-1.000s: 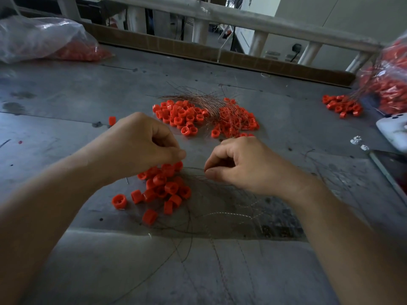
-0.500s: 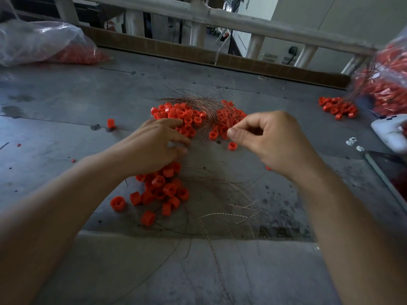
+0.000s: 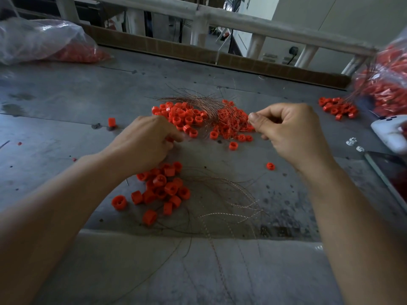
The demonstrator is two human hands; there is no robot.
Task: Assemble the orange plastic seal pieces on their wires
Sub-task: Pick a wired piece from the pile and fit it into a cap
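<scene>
On the grey table (image 3: 66, 102), near its middle, a far heap (image 3: 182, 116) of orange seal pieces was spread, with a sheaf of copper wires (image 3: 198, 101) laid across it. A near heap (image 3: 165, 188) of the same pieces was gathered closer to the person, and loose wires (image 3: 224, 194) were fanned out just beside it on the right.

Between the two heaps the left hand (image 3: 143, 142) was held palm down, its fingers curled under. A sliver of an orange piece (image 3: 169, 139) was pinched at the fingertips. The right hand (image 3: 293, 133) was raised above the far heap's right edge, well apart from the left, with its knuckles up. Its thumb was pressed to the forefinger, but whether a wire was caught between them could not be told.

Both forearms were stretched forward from the lower corners. A stray piece (image 3: 111, 122) was left to the left, and a small heap (image 3: 337, 107) lay far right. A clear bag (image 3: 44, 40) of orange parts was set at the far left.
</scene>
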